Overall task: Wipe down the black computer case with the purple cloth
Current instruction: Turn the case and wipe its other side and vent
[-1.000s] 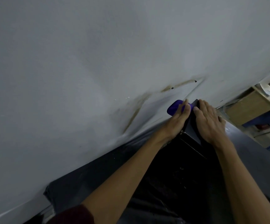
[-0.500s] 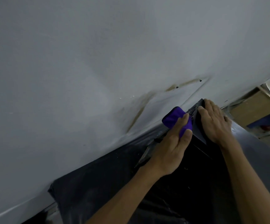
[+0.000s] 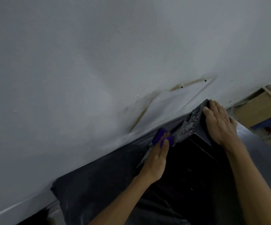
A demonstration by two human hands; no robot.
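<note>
**A:** Where is the purple cloth (image 3: 158, 135)?

**B:** Bunched in the left hand (image 3: 157, 158), whose fingers (image 3: 165, 144) curl round it. They press it to the dusty end of the black computer case (image 3: 200, 126), close to a grey wall (image 3: 99, 62).

**A:** And the right hand (image 3: 219, 125)?

**B:** It lies flat on the case with straight fingers, probably steadying it on the dark worktop (image 3: 107, 177).

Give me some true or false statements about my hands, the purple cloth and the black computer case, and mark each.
1. The left hand holds the purple cloth against the black metal computer case. True.
2. The right hand hovers clear of the case. False: it rests flat on the case.
3. The cloth lies on the case's top. False: it is against the case's vented side.
4. The grey wall bears brown streaks. True.
</note>
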